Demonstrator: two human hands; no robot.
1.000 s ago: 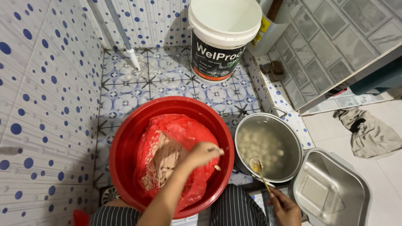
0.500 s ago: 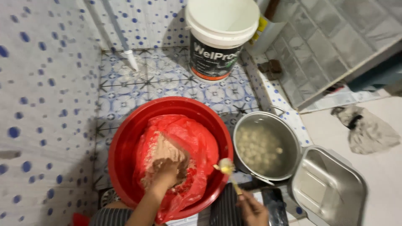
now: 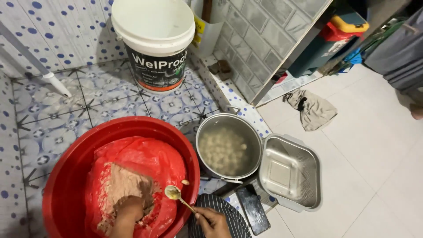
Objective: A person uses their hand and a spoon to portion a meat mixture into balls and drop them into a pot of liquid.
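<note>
A big red basin (image 3: 70, 167) sits on the patterned floor, lined with a red plastic sheet (image 3: 141, 163) that holds a brownish paste (image 3: 125, 185). My left hand (image 3: 130, 209) is pressed down into the paste, fingers closed in it. At the basin's near rim my right hand (image 3: 213, 220) grips a metal spoon (image 3: 176, 196), bowl raised over the sheet. A steel pot (image 3: 229, 150) of pale round balls in cloudy water stands to the right of the basin.
A steel tray (image 3: 291, 174) lies right of the pot. A white bucket (image 3: 154, 44) stands behind the basin. A dark phone-like slab (image 3: 253, 211) lies by my striped knee. A crumpled grey cloth (image 3: 313, 110) is on the tile floor. A white pipe (image 3: 44, 72) leans at left.
My left hand dropped from the basin's right side down into the paste. My right hand brought the spoon from beside the pot to the basin's rim. The view shifted rightward.
</note>
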